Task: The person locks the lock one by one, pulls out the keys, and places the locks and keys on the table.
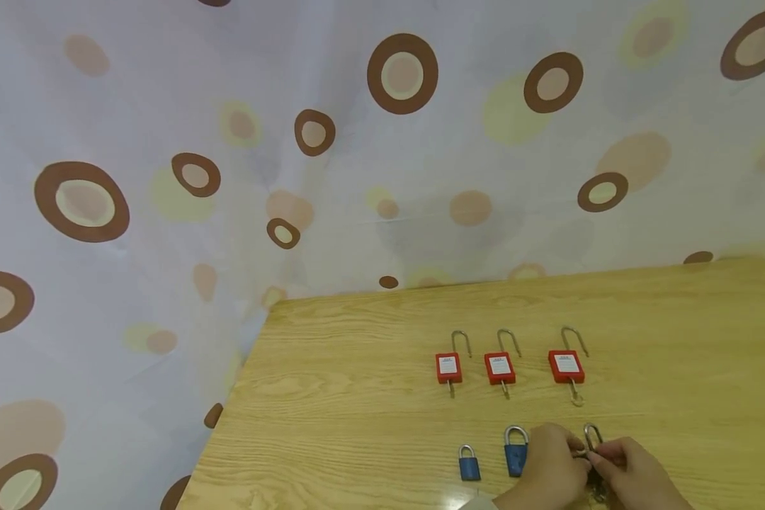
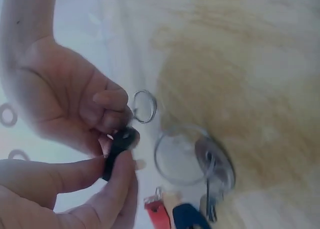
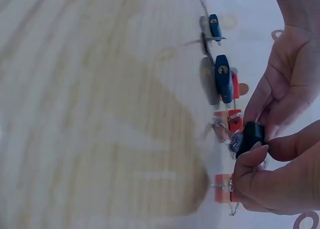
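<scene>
- Left hand pinches a dark padlock between curled thumb and fingers.
- Right hand pinches its other side, fingers closed.
- Larger blue padlock: just left of the grip.
- Red padlock: beyond it.

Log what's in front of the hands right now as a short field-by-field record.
Left hand: pinches the dark lock
Right hand: fingers also on the dark lock
Dark lock state: locked or open, cannot tell
Blue locks: two, small and large, left of the dark lock; shackles appear closed
Red locks: three in a row behind, left, middle, right; shackles open
Surface: wood-grain table
Backdrop: white sheet with round patterns
</scene>
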